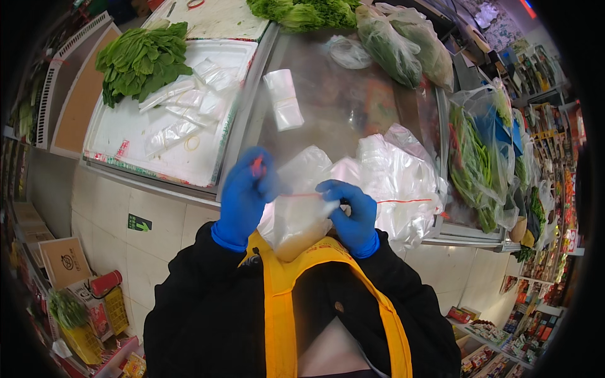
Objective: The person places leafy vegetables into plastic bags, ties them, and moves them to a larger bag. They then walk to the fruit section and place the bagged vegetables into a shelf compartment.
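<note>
Both of my hands wear blue gloves. My right hand pinches the upper right edge of a clear plastic bag, which has a red line across it and something yellowish showing at its bottom. At the bag's left, my left hand is raised with curled fingers and a small red thing between them; it is blurred. A pile of clear plastic bags lies on the glass-topped counter to the right of my hands. Further up, a banded bundle of clear bags rests on the glass.
Leafy greens, more bag bundles and a rubber band lie on the white foam board. Bagged vegetables stand at the back, with bagged green stalks along the right. A fire extinguisher is low at the left.
</note>
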`<action>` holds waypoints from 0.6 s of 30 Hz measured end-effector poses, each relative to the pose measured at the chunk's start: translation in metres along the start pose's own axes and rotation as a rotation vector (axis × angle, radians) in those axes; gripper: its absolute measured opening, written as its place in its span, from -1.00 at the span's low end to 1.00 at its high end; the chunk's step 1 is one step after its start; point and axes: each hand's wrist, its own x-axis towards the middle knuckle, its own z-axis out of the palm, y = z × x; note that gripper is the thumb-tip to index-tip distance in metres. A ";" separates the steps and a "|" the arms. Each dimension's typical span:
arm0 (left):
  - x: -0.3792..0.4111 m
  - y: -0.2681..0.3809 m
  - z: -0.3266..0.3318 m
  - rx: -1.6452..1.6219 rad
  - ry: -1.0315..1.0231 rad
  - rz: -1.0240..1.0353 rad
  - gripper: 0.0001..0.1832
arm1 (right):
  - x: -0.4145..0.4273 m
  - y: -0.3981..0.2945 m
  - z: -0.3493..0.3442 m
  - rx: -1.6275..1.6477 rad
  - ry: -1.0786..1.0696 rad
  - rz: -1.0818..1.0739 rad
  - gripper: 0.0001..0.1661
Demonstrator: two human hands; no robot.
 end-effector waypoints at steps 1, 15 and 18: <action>-0.003 -0.004 0.014 0.409 0.076 0.010 -0.77 | 0.004 -0.006 -0.002 -0.033 -0.001 0.053 -0.73; 0.020 -0.010 0.027 0.769 0.000 -0.489 -0.71 | 0.014 -0.011 -0.017 -0.058 -0.037 0.226 -0.71; 0.020 -0.009 0.027 0.644 0.085 -0.540 -0.72 | 0.009 -0.012 -0.017 -0.469 0.198 -0.063 -0.68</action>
